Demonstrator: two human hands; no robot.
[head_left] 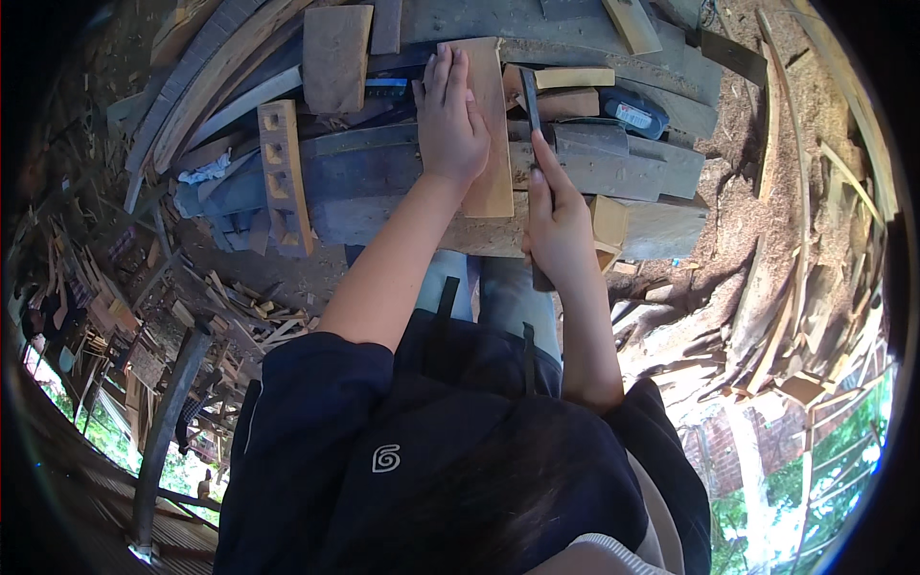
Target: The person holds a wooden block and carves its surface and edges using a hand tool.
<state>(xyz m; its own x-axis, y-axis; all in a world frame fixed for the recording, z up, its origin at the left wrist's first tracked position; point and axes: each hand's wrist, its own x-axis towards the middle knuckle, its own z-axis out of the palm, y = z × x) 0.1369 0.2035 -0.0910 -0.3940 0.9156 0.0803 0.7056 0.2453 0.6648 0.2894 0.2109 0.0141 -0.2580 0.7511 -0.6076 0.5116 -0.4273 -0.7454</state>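
My left hand [450, 125] lies flat on a light brown wooden board [492, 177], its fingers stretched out toward the board's far end. The board rests lengthwise across the worn workbench [364, 196], pointing away from me. Just right of the board, my right hand [559, 225] is closed round the handle of a chisel [530, 96]. Its long metal blade points away from me, and my forefinger stretches along it. The chisel's handle end shows below my hand. Whether the blade touches the board's edge, I cannot tell.
A wooden piece with several square holes [278, 172] lies across the bench at left. Beyond it is a brown wood block [335, 59]. At right sits a dark blue object with a white label [634, 115]. Wood scraps and shavings [738, 172] cover the ground.
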